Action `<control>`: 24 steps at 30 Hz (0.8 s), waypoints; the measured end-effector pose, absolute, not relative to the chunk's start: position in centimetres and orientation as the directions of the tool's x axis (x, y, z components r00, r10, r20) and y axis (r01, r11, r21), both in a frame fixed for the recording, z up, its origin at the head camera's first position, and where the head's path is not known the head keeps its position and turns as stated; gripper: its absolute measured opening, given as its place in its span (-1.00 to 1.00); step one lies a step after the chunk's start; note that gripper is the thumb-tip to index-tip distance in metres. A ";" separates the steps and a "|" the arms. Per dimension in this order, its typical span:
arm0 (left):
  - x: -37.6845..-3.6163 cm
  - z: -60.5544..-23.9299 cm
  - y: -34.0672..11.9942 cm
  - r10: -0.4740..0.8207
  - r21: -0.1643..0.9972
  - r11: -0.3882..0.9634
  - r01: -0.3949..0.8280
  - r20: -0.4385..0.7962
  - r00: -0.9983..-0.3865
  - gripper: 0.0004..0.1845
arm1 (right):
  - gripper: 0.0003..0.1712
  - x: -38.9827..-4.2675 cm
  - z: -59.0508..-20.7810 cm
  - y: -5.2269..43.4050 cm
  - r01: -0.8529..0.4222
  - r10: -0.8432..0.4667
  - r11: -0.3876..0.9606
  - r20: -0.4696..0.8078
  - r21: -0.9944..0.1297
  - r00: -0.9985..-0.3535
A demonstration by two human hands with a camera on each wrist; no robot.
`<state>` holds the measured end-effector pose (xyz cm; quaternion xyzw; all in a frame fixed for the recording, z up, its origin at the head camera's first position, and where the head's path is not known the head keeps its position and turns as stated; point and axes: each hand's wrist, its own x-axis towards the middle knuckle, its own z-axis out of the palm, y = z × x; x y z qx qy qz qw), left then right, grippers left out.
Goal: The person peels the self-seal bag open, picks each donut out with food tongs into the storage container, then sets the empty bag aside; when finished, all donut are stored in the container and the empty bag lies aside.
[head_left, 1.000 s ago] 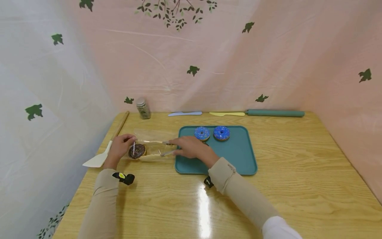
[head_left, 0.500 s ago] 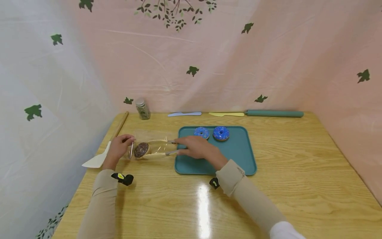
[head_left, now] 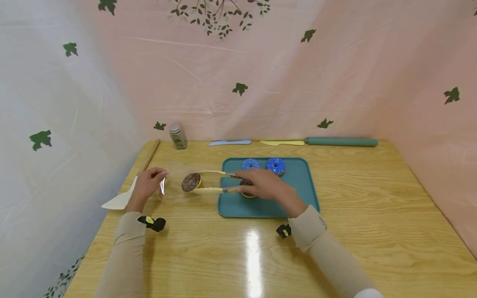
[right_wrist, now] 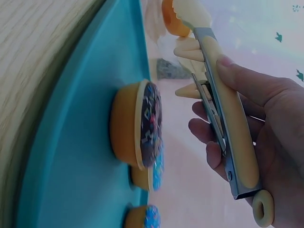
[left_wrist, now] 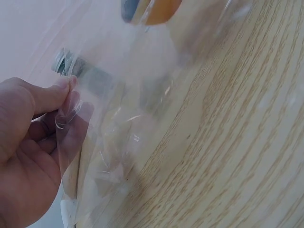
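My left hand (head_left: 147, 185) pinches the edge of a clear plastic bag (left_wrist: 128, 118) between thumb and fingers. In my right hand (head_left: 266, 184) I grip cream-tipped metal tongs (right_wrist: 232, 118), their tips pointing left. Between those tips sits a chocolate-iced donut (head_left: 191, 182) with sprinkles, tilted; it overlaps the bag in the head view. Below my right hand, a second chocolate donut (right_wrist: 152, 126) lies on the teal tray (head_left: 298, 200), mostly hidden by the hand in the head view. Behind it on the tray are two blue-iced donuts (head_left: 275, 166).
A white spatula (head_left: 121, 201) with a wooden handle lies left of my left hand. Along the back edge stand a spice jar (head_left: 178, 136), a blue knife (head_left: 230, 142), a yellow knife (head_left: 282, 143) and a green rod (head_left: 342, 142). A patterned curtain (head_left: 208, 82) hangs behind.
My right hand has moved right with the tongs, drawing the chocolate donut away from my left hand. The left hand stays in place on the bag.
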<state>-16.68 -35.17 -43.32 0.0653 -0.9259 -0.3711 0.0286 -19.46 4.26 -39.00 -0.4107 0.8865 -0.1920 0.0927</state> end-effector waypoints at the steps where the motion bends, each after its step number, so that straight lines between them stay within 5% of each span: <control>1: -16.7 -43.3 -35.2 -0.142 0.691 0.716 -0.099 0.005 -0.990 -0.49 | -0.38 -19.3 -38.9 4.6 -0.689 -0.760 0.593 -0.007 -0.417 -0.650; 24: -17.0 -43.3 -34.5 -0.132 0.705 0.701 -0.111 -0.025 -0.991 -0.51 | -0.32 -17.1 -38.6 13.6 -0.600 -0.688 0.610 0.029 -0.519 -0.725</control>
